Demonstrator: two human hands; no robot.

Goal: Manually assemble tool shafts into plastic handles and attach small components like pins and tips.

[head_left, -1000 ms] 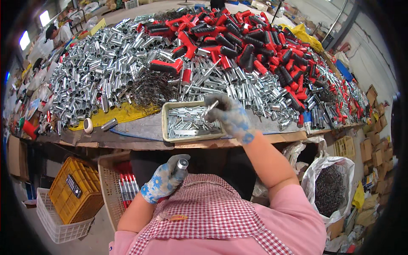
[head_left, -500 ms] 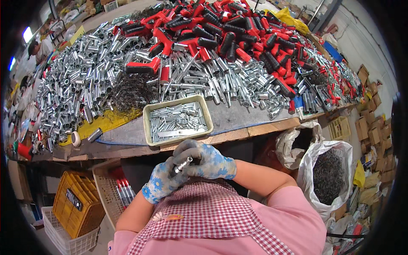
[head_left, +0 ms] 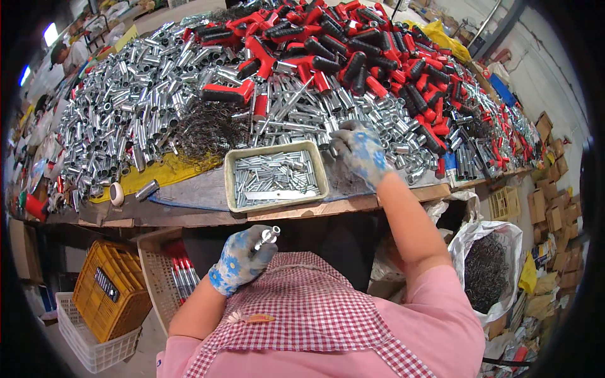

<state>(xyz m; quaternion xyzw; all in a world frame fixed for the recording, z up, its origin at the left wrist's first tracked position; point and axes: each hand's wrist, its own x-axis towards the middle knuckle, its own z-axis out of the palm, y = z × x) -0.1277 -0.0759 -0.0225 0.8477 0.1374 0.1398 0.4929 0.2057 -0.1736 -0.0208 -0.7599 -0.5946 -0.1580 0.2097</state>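
My left hand (head_left: 244, 257), in a blue-flowered glove with grey fingers, is closed around a shiny metal tube fitting (head_left: 270, 235) in front of my apron. Its open ring end sticks out above the fingers. My right hand (head_left: 362, 154), gloved alike, reaches over the table at the near edge of the heap of silver metal tubes (head_left: 315, 120). Its fingers are apart and touch or hover just over the parts there. Between the hands, near the table's front edge, stands a cream tray (head_left: 230, 183) of small metal pins (head_left: 268, 170) with a flat metal strip (head_left: 272, 195).
Red-and-black handles (head_left: 353, 63) are heaped at the back. Dark wire springs (head_left: 211, 129) lie left of the tray. Below the table are a crate (head_left: 154, 271) of red-tipped rods, a yellow crate (head_left: 113, 296) and a white sack (head_left: 457, 246) of dark wire pieces.
My right hand has left the metal fitting and moved forward and right to the heap. My left hand keeps hold of the fitting near my body. The view has shifted slightly.
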